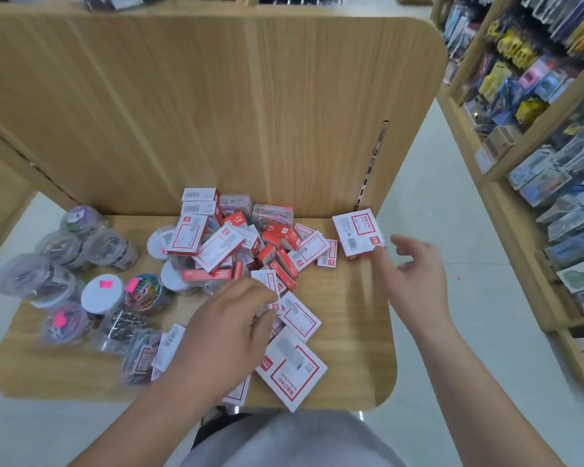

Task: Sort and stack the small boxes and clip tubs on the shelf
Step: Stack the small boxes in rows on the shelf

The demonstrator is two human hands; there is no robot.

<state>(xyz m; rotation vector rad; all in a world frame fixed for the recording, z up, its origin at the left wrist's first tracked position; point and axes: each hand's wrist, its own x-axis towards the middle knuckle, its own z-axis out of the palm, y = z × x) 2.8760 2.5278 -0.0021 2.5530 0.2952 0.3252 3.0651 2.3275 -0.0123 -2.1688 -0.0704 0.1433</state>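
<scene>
A jumbled heap of small red-and-white boxes (250, 247) lies in the middle of the wooden shelf (351, 315). A larger white box (357, 234) stands at the back right corner. Round clear clip tubs (64, 251) are grouped on the left. My left hand (230, 328) reaches into the near part of the heap, its fingers curled on a small box (267, 281). My right hand (415, 267) hovers with loose fingers just right of the larger white box, holding nothing. A big flat box (292, 372) lies near the front edge.
A tall wooden back panel (216, 112) rises behind the shelf. Store racks of packaged stationery (536, 129) line the aisle on the right. Grey floor (435, 203) shows around the shelf. Square clear clip tubs (270, 214) sit at the back of the heap.
</scene>
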